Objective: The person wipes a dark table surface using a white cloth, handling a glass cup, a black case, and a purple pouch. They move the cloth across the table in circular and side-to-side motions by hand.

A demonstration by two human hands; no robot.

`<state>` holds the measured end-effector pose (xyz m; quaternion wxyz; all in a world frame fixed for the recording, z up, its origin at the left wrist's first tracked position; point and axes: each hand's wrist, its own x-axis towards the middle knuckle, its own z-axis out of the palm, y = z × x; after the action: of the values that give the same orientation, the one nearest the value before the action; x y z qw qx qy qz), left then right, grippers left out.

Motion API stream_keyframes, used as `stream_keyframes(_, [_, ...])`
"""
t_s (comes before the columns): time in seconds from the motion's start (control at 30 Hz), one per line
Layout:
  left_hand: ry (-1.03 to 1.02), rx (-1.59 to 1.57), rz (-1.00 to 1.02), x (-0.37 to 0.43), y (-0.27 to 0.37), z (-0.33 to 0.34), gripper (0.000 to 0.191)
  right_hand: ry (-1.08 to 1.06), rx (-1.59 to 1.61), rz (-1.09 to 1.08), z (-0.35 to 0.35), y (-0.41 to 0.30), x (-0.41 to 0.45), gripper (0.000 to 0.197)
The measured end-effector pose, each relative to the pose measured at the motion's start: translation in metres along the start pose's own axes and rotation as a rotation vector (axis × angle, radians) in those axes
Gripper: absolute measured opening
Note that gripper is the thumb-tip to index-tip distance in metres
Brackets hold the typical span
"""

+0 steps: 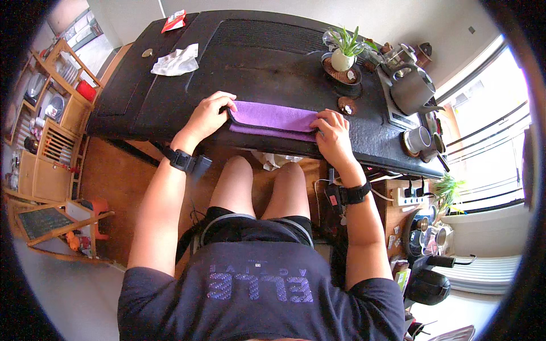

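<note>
A purple cloth (273,114) with dark edging lies folded into a long strip near the front edge of the black table (256,72). My left hand (212,111) pinches its left end between thumb and fingers. At the opposite end, the fingers of my right hand (333,134) grip the cloth's right corner. The strip stretches straight between both hands, and a lower layer shows beneath the dark border on the near side. Each wrist wears a black strap with a small device.
White crumpled tissue (175,60) and a red-and-white packet (174,21) lie at the far left. Rightward stand a potted plant (344,55), a brown coaster (347,105), a grey gooseneck kettle (412,89) and metal cups (416,138). A power strip (409,196) hangs below the table's right side.
</note>
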<state>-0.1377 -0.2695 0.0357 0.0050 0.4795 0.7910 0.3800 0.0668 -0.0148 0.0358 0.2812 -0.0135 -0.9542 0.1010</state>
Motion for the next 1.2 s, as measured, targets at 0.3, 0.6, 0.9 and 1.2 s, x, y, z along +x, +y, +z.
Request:
stream_keyframes(0.3, [0.077,0.028,0.286,0.003,0.029,-0.005,0.025,0.036,-0.001,-0.105,0.0,-0.015,-0.006,0.022])
stream_keyframes(0.6, [-0.045,0.221,0.307,0.004,0.037,0.03,0.033,0.025,0.052,-0.012,0.006,-0.01,-0.005,0.018])
stream_keyframes(0.9, [-0.146,0.357,0.326,0.002,0.035,0.04,0.043,0.081,0.067,0.001,0.011,-0.038,0.027,0.027])
stream_keyframes(1.2, [-0.301,0.432,0.307,-0.007,0.026,0.037,0.052,-0.18,-0.012,-0.043,0.042,-0.063,0.021,0.069])
